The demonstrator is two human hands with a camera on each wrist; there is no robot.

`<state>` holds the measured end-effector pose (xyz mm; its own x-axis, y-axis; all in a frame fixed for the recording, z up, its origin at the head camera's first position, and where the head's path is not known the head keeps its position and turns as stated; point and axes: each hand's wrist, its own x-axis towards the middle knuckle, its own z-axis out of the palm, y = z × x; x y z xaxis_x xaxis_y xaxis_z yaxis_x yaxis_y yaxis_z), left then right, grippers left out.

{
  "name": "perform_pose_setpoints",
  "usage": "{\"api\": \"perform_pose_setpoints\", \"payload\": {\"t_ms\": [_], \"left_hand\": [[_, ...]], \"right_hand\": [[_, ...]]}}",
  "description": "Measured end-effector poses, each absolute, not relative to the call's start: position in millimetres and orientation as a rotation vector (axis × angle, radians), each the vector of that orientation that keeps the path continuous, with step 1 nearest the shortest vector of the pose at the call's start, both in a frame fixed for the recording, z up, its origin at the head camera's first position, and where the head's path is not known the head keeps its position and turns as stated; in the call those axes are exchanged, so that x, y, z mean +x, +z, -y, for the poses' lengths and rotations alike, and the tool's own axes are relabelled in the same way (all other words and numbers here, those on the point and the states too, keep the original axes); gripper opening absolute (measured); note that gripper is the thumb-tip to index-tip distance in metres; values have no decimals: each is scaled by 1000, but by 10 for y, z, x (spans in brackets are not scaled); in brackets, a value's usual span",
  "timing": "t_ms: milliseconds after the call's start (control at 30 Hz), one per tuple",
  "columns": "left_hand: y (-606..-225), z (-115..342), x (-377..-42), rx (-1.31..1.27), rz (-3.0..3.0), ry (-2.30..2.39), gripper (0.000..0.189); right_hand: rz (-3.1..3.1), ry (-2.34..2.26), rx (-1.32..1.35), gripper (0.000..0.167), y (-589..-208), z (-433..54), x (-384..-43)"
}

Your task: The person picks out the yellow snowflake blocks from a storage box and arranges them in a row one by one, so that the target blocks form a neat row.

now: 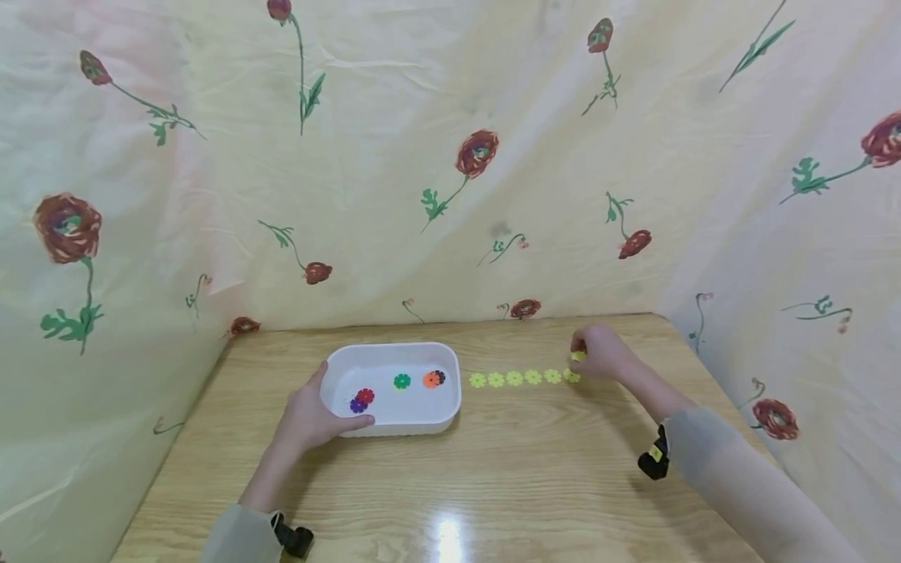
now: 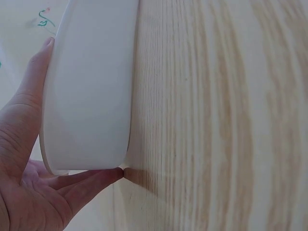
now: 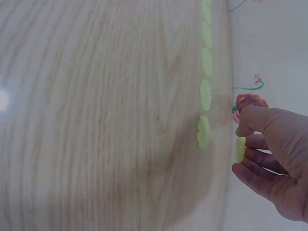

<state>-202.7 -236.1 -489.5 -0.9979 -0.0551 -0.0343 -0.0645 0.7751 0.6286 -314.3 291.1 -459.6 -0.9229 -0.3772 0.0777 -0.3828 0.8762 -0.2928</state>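
My left hand (image 1: 307,416) grips the left end of a white plastic basin (image 1: 415,428). Its thumb lies along the near rim, and in the left wrist view the fingers (image 2: 91,185) press the end wall. Inside the basin are a few flower-shaped plastic discs: green (image 1: 402,381), red (image 1: 365,396), purple (image 1: 358,406), orange (image 1: 430,380) and a dark one. My right hand (image 1: 607,353) pinches a yellow flower-shaped disc (image 3: 240,150) above the table, by the right end of a row of several matching yellow discs (image 1: 515,378).
The wooden table (image 1: 450,477) ends at a back edge against a flower-printed cloth (image 1: 394,195), which also hangs along both sides. Bands with small black devices are on both wrists. A bright light reflection shows on the near part of the table.
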Motion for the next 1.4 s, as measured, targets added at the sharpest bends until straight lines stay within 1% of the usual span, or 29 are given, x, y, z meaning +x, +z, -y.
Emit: {"api": "perform_pose_setpoints", "payload": {"t_ms": [400, 933, 1400], "left_hand": [[-4894, 2354, -2036, -106, -2936, 1041, 142], [-4877, 2362, -2050, -93, -2948, 1040, 141], [-4894, 2370, -2032, -89, -2955, 1040, 140]], "right_hand": [[3055, 503, 554, 9, -4747, -3047, -3116], [3032, 527, 561, 17, -4859, -3106, -3046], [3016, 491, 581, 15, -4943, -3121, -3051]]}}
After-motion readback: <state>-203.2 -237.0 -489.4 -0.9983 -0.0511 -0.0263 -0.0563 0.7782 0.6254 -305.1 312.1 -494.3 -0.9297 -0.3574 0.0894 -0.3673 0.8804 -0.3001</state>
